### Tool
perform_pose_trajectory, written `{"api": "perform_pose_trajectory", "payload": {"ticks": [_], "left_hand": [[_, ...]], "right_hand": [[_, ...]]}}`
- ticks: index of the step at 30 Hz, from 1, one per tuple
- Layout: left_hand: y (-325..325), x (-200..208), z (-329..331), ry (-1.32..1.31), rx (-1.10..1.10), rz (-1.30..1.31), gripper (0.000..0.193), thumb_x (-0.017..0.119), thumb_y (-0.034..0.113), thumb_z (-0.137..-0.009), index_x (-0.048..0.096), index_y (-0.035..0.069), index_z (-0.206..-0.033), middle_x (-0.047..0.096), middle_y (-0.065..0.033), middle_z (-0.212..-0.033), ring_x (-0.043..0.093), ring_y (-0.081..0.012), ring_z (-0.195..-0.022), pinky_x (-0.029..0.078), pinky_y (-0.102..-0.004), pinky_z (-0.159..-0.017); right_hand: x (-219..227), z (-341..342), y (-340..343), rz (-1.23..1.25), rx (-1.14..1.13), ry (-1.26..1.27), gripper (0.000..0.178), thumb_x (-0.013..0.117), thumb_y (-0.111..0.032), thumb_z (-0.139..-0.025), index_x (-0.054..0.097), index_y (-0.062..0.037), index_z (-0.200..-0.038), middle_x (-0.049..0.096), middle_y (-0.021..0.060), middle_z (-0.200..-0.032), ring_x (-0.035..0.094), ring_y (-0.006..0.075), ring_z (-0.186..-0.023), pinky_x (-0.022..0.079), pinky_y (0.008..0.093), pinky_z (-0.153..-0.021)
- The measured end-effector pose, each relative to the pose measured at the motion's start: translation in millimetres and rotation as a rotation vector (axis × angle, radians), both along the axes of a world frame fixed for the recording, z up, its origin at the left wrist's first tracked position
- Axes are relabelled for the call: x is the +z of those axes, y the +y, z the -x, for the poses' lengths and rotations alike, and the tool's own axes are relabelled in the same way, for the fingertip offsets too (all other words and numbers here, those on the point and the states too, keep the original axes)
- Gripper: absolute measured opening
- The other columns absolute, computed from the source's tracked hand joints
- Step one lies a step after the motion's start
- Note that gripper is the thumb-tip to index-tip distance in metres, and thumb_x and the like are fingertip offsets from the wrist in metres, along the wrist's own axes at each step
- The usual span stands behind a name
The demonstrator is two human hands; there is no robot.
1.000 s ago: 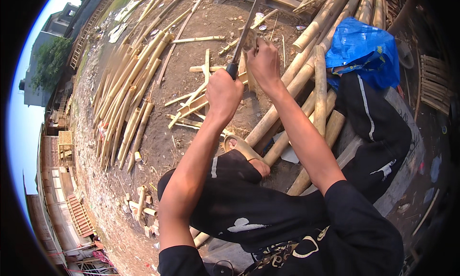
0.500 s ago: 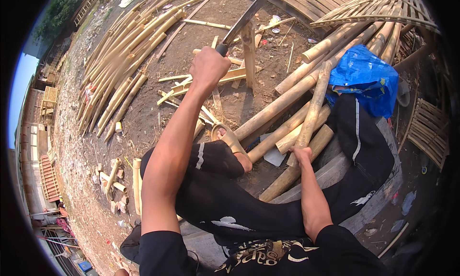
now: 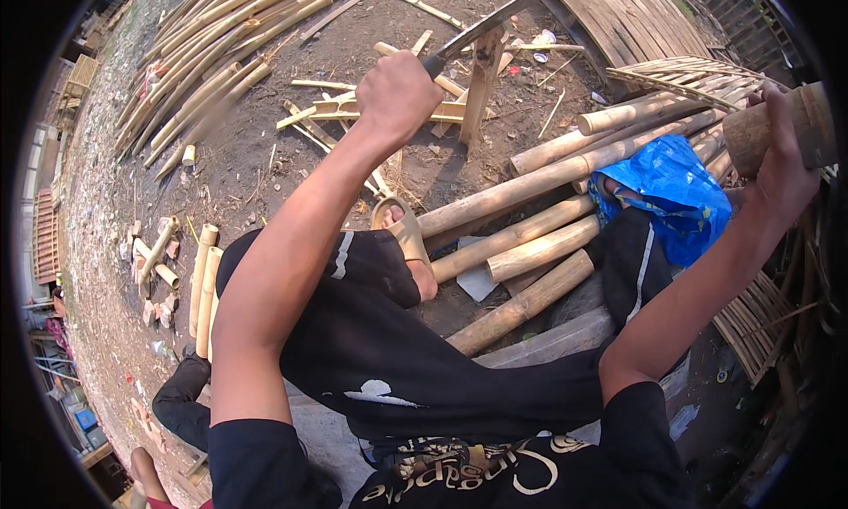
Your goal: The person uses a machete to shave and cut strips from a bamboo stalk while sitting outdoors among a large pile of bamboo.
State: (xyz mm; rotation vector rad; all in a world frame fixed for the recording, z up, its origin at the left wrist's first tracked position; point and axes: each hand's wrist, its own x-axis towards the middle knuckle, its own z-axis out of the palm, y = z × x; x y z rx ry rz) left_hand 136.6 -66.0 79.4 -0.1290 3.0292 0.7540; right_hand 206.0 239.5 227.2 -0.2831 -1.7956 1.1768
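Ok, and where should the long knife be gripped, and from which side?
Best, I'd say, by its dark handle, coming from the lower left of the view: the long blade slants away toward the upper right, and the left hand closes round that handle end.

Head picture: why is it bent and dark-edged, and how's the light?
Head view: the fisheye curves the bamboo poles at upper left and leaves black corners; head view: sunlight brightens the ground at left and puts glints on the blue sheet; head view: the long blade looks fairly crisp.
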Motion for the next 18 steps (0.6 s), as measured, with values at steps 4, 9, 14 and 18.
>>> {"api": "perform_pose_trajectory", "payload": {"ticks": [4,9,14,18], "left_hand": [[-5.8,-5.6,2.0,0.009,-0.011,-0.006,0.03,0.062,0.015,-0.08,0.071,-0.01,-0.093,0.071,-0.0303,-0.089,0.072,-0.0441,-0.088,0.056,-0.0496,-0.082],[-3.0,-4.7,10.0,0.028,-0.03,-0.041,0.027,0.063,0.014,-0.08,0.071,-0.009,-0.092,0.071,-0.03,-0.088,0.072,-0.0429,-0.087,0.057,-0.0489,-0.081],[5.3,-10.0,5.5,-0.02,-0.033,0.069,0.029,0.067,0.019,-0.081,0.073,-0.006,-0.093,0.072,-0.0295,-0.092,0.072,-0.0427,-0.09,0.057,-0.0482,-0.085],[-3.9,-16.4,1.9,-0.06,-0.029,0.06,0.03,0.068,0.019,-0.08,0.073,-0.006,-0.095,0.072,-0.0291,-0.092,0.072,-0.0422,-0.091,0.057,-0.0482,-0.085]], "right_hand": [[-63.2,24.6,-28.7,-0.233,0.093,-0.412,0.043,0.083,-0.027,-0.07,0.071,0.0083,-0.092,0.074,0.0125,-0.088,0.07,0.0199,-0.075,0.053,0.0321,-0.076],[-83.5,21.5,16.6,-0.323,0.476,-1.152,0.037,0.074,-0.026,-0.07,0.068,0.0052,-0.09,0.067,0.0084,-0.077,0.064,0.0168,-0.07,0.052,0.0342,-0.068],[32.4,23.1,39.8,-0.277,0.361,-0.635,0.04,0.08,-0.031,-0.073,0.071,0.0025,-0.093,0.067,0.0073,-0.079,0.065,0.0157,-0.071,0.053,0.0306,-0.069],[-12.7,39.6,-6.6,-0.299,0.155,-0.06,0.045,0.084,-0.032,-0.072,0.072,0.0052,-0.096,0.073,0.0117,-0.09,0.07,0.0172,-0.078,0.054,0.0311,-0.075]]}}
